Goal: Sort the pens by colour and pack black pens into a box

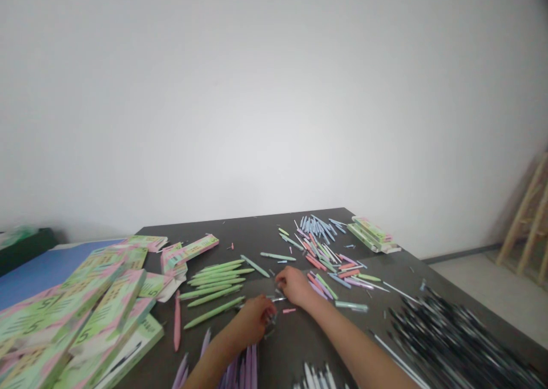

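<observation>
My left hand [256, 319] is low over the dark table, fingers curled together beside small clear pieces [270, 323]. What it grips, if anything, is too small to make out. Just beyond it, my right hand [293, 284] reaches down with its fingertips pinched near the tabletop; whatever is between them is hidden. A thin pale rod [279, 299] lies between the two hands. Close to the right hand is a short pink piece [289, 311]. Green pens [216, 283] lie in a row left of the hands, and purple pens [246, 369] are partly covered by my left forearm.
Stacked pen boxes [98, 303] cover the left side. A pink pen [177, 323] lies beside them. Mixed coloured pen parts [327, 257] and blue barrels [317, 228] are scattered at back right, near flattened boxes [372, 233]. Black refills [454, 337] pile at right; white-tipped pieces [317, 376] sit in front.
</observation>
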Demonstrator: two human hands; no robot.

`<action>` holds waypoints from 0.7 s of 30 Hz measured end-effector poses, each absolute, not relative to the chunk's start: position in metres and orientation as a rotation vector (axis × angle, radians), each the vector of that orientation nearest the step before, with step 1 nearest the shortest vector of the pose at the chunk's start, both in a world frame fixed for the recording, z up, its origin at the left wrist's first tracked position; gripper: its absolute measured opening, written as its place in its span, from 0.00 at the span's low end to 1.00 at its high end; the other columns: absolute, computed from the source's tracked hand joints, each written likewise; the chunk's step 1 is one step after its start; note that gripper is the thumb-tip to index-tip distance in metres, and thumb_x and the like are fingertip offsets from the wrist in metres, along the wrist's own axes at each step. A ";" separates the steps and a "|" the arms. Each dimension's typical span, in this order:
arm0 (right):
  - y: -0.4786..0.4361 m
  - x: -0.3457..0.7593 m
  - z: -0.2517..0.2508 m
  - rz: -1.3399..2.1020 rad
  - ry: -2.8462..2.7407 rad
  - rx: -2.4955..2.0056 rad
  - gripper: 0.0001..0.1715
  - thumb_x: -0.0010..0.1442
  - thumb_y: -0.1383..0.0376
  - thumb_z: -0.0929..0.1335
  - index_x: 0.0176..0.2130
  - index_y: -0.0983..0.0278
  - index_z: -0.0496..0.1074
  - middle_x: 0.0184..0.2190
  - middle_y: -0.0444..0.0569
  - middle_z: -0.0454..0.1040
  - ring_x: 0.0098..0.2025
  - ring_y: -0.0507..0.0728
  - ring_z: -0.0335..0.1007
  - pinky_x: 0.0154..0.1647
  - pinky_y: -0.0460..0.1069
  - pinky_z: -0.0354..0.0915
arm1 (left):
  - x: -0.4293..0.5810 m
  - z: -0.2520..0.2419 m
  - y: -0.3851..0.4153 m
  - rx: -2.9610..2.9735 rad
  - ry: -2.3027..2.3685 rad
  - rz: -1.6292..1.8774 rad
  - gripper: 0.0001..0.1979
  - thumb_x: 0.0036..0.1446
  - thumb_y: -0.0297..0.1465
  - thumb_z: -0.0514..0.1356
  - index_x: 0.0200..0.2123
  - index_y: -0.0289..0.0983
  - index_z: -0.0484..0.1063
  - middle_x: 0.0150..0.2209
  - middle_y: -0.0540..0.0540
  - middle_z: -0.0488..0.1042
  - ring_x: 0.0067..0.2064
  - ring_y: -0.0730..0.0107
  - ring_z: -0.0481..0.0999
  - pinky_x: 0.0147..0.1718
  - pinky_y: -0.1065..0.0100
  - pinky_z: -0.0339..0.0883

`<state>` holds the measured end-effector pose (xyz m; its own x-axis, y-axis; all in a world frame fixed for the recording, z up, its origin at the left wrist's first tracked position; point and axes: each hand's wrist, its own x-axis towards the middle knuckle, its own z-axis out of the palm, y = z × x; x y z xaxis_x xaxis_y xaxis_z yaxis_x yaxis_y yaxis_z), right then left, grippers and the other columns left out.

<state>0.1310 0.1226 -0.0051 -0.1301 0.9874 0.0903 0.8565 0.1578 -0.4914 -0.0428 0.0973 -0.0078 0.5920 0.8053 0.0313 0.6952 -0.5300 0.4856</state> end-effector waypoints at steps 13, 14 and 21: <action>0.144 0.121 -0.012 0.679 -2.181 -1.652 0.11 0.49 0.66 0.69 0.35 0.61 0.78 0.32 0.46 0.79 0.33 0.52 0.73 0.29 0.42 0.59 | -0.085 0.006 0.119 2.447 1.481 0.280 0.14 0.44 0.20 0.53 0.34 0.37 0.71 0.38 0.45 0.73 0.41 0.65 0.72 0.40 0.69 0.62; 0.144 0.121 -0.013 0.691 -2.193 -1.635 0.11 0.48 0.66 0.70 0.35 0.61 0.78 0.31 0.46 0.79 0.32 0.52 0.73 0.27 0.42 0.58 | -0.082 0.005 0.117 2.481 1.467 0.245 0.14 0.43 0.20 0.53 0.33 0.37 0.71 0.38 0.45 0.73 0.42 0.64 0.72 0.40 0.69 0.62; 0.148 0.124 -0.019 0.689 -2.231 -1.626 0.14 0.45 0.73 0.68 0.33 0.63 0.79 0.30 0.47 0.79 0.32 0.52 0.73 0.29 0.42 0.60 | -0.063 0.006 0.122 2.655 1.457 0.068 0.15 0.44 0.18 0.50 0.33 0.37 0.69 0.38 0.41 0.71 0.43 0.59 0.71 0.40 0.63 0.62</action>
